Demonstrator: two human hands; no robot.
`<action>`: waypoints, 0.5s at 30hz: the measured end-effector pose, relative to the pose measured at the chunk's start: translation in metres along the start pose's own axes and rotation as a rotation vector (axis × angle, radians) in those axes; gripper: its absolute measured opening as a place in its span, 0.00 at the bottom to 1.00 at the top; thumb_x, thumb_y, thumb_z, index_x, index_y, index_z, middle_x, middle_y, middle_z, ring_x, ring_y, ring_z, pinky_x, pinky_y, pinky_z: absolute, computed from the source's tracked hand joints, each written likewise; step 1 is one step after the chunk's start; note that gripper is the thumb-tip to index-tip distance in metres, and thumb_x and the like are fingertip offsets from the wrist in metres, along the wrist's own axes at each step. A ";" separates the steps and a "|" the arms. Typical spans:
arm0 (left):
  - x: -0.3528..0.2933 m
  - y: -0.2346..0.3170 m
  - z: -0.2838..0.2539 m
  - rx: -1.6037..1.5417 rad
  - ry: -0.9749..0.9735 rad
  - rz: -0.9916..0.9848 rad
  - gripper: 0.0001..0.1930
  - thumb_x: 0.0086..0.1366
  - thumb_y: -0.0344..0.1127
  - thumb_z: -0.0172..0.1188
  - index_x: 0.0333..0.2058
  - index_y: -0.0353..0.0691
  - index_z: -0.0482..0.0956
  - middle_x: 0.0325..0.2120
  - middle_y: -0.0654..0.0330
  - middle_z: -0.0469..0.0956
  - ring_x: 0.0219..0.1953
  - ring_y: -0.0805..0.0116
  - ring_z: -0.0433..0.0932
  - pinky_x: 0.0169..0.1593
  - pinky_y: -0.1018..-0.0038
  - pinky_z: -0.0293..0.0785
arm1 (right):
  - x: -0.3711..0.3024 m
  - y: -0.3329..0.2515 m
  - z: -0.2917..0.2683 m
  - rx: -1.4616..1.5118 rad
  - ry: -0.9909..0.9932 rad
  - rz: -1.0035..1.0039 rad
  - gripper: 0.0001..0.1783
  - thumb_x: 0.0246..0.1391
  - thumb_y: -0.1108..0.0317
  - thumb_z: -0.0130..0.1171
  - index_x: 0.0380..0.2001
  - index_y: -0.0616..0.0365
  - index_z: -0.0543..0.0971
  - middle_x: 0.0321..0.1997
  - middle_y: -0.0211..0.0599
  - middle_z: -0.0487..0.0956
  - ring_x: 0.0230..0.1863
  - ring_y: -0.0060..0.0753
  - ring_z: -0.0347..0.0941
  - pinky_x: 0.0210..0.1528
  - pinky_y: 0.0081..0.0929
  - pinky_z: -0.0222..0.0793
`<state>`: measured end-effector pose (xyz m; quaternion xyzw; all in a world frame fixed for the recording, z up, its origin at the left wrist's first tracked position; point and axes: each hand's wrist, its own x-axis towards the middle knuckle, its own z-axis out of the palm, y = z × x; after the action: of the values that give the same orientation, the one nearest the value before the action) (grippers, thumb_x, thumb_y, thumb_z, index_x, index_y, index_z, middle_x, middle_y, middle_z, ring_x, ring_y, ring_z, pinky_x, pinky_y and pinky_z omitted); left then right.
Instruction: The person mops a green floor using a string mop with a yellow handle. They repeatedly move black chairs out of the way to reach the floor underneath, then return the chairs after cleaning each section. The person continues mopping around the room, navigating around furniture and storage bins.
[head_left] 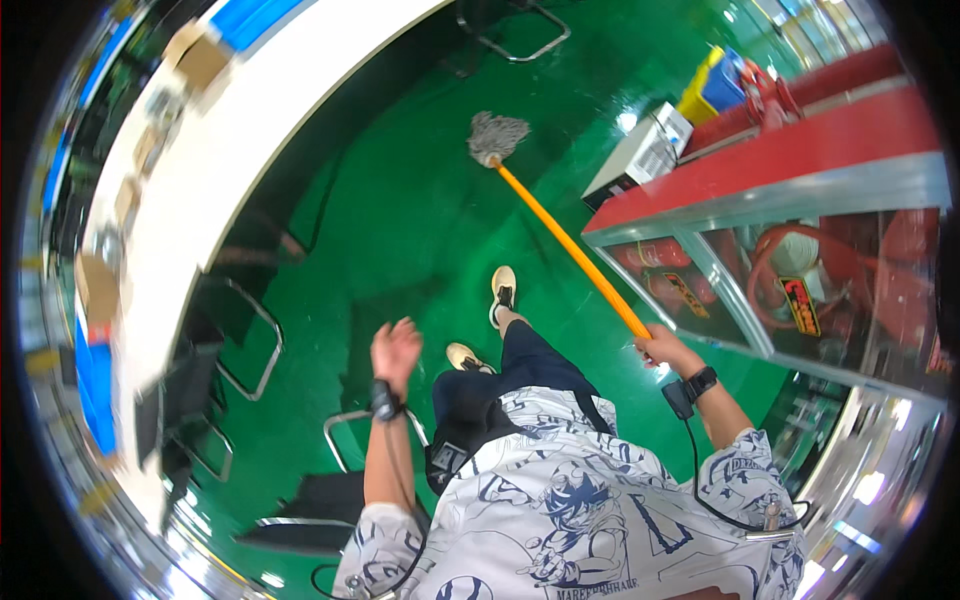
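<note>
Head view: right hand (670,350) closed around the near end of the orange handle (562,238) of a mop; fingers wrap the shaft, no gap visible. Can't tell whether any handle sticks out behind the palm. From the grip, the shaft slants away forward-left to the grey string mop head (497,136), which rests on the green floor (390,240), well apart from the fingers. Left hand (397,350) empty: fingers loosely curled, part open, over the floor left of the shoes (504,288), well clear of the handle. Glass-fronted red cabinet (740,185) just beside the right hand, red hose and extinguishers inside. White box (637,160) past the cabinet's far end, right of the mop head. Long white table (225,150) on the left, black chairs (185,375) along it.
</note>
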<state>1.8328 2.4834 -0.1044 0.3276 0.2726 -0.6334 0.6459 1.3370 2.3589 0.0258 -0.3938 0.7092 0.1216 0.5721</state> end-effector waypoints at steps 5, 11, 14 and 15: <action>0.155 -0.116 0.169 1.016 -0.035 -0.205 0.13 0.66 0.41 0.50 0.40 0.36 0.72 0.30 0.58 0.76 0.30 0.66 0.76 0.32 0.72 0.72 | 0.011 0.036 0.011 -0.040 0.258 -0.212 0.17 0.53 0.58 0.60 0.28 0.64 0.76 0.20 0.46 0.76 0.20 0.44 0.74 0.22 0.38 0.68; 0.318 -0.200 0.194 1.435 0.188 -0.414 0.17 0.61 0.46 0.59 0.32 0.35 0.74 0.19 0.56 0.75 0.18 0.65 0.76 0.20 0.69 0.70 | 0.004 -0.014 -0.021 -0.220 0.492 -0.210 0.17 0.46 0.58 0.66 0.27 0.62 0.76 0.23 0.55 0.76 0.28 0.59 0.73 0.28 0.47 0.68; 0.346 -0.252 0.182 1.828 -0.209 -0.561 0.21 0.59 0.49 0.63 0.40 0.37 0.71 0.20 0.57 0.74 0.18 0.63 0.74 0.24 0.68 0.75 | -0.006 -0.045 -0.050 -0.313 0.458 -0.067 0.16 0.47 0.59 0.65 0.30 0.60 0.75 0.23 0.52 0.76 0.27 0.58 0.74 0.28 0.48 0.69; 0.349 -0.271 0.183 1.690 -0.245 -0.673 0.24 0.59 0.49 0.64 0.43 0.38 0.69 0.20 0.57 0.73 0.17 0.63 0.73 0.26 0.67 0.76 | -0.008 -0.055 -0.056 -0.345 0.417 -0.088 0.16 0.47 0.59 0.65 0.32 0.59 0.75 0.23 0.51 0.76 0.27 0.58 0.74 0.28 0.47 0.69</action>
<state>1.5678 2.1244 -0.2767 0.5249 -0.2705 -0.8070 -0.0024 1.3357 2.2905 0.0659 -0.5324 0.7625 0.1318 0.3432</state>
